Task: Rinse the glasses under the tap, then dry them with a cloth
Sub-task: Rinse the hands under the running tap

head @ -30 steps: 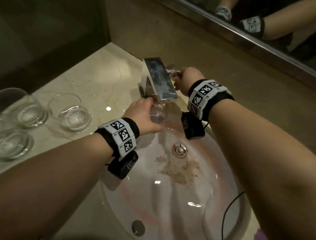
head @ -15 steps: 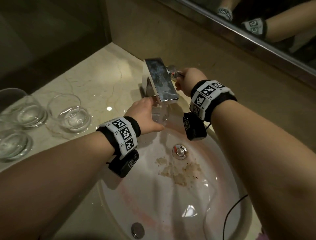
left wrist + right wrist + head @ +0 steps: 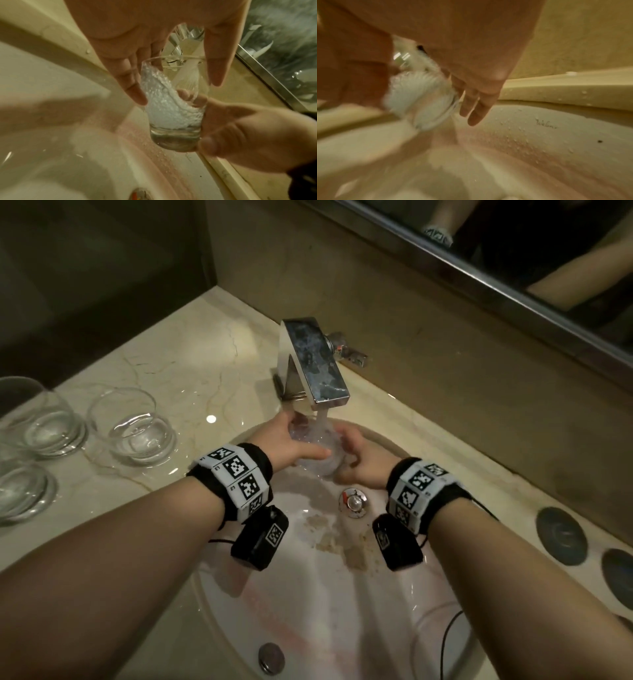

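Observation:
A clear glass (image 3: 317, 451) (image 3: 173, 115) hangs tilted over the white sink (image 3: 342, 611), under the chrome tap (image 3: 315, 361). Water (image 3: 321, 419) pours from the spout and foams white inside the glass. My left hand (image 3: 291, 440) (image 3: 176, 92) holds its upper part between fingers and thumb. My right hand (image 3: 356, 458) grips its lower part, thumb by the thick base. The right wrist view is blurred, with the glass (image 3: 419, 101) beside my fingers (image 3: 476, 111). Three more glasses (image 3: 133, 426) stand on the counter at the left.
The marble counter (image 3: 191, 364) runs round the sink. A drain plug (image 3: 352, 501) and brown stains (image 3: 346, 549) lie in the basin. The tap handle (image 3: 349, 354) sticks out on the right. Dark round discs (image 3: 561, 535) sit on the right counter, under a mirror (image 3: 513, 251).
My right hand has left the tap handle and come down onto the glass. Water now runs from the spout. Both hands and the glass sit lower over the basin.

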The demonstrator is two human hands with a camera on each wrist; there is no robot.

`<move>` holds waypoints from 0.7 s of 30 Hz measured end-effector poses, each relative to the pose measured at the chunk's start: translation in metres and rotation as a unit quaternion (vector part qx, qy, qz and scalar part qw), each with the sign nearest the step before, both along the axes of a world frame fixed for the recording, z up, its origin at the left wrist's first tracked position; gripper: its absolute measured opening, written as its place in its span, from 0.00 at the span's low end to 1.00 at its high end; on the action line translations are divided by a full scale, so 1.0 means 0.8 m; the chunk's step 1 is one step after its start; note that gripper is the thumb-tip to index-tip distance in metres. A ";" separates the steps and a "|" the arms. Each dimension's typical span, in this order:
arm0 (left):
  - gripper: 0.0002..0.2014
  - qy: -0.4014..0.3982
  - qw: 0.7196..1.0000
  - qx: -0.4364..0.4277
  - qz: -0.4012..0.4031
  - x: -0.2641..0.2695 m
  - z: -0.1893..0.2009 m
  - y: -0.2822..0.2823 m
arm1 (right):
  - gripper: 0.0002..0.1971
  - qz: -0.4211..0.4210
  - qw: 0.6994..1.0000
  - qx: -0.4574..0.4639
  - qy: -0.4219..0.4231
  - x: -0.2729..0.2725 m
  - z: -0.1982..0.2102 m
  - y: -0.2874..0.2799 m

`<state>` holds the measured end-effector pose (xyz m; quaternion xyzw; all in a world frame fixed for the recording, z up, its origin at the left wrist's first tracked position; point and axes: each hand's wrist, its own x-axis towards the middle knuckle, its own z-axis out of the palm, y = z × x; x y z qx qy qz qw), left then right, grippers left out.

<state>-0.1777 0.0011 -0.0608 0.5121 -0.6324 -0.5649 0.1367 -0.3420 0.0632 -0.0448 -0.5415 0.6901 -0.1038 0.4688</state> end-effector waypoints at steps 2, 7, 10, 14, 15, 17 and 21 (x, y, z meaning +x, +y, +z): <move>0.31 0.043 0.998 0.055 0.011 -0.001 0.001 0.009 | 0.51 0.026 0.999 0.005 0.034 0.008 -0.003 0.014; 0.45 0.122 0.980 0.154 0.029 0.000 -0.008 0.025 | 0.50 -0.002 0.997 -0.055 0.045 0.015 0.004 0.022; 0.39 0.097 0.985 0.144 0.004 0.005 -0.009 0.033 | 0.49 0.057 0.986 -0.049 0.151 0.011 0.016 0.023; 0.35 0.023 0.996 0.076 -0.034 0.019 -0.010 0.038 | 0.48 0.133 0.932 -0.032 0.337 0.007 0.035 0.025; 0.33 0.011 0.997 0.061 -0.040 0.023 -0.010 0.039 | 0.46 0.164 0.900 -0.041 0.402 0.008 0.041 0.025; 0.29 -0.006 0.998 0.049 -0.041 0.029 -0.006 0.041 | 0.42 0.221 0.837 -0.058 0.498 0.011 0.053 0.025; 0.21 -0.004 0.998 0.040 -0.047 0.036 0.002 0.046 | 0.38 0.213 0.821 -0.063 0.526 0.015 0.068 0.025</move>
